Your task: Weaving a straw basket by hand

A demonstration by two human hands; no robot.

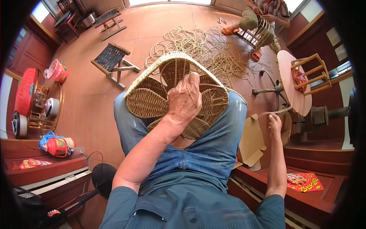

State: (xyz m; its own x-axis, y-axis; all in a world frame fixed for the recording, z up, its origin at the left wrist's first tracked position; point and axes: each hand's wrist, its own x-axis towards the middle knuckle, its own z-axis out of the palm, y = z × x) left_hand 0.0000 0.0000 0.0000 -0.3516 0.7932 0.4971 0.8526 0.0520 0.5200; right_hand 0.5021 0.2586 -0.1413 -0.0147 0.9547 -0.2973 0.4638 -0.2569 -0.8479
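While at knees, basket under fingers

Flr w/ tangled cord & blk-seat stools

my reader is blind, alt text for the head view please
The left hand holds a petal-patterned woven piece over the person's jeans, while the right hand pinches a strand off to the side. Loose cord lies heaped on the floor beyond, near a stool.

reddish-brown floor, black-seated wooden stool, dark red panelling, bright window
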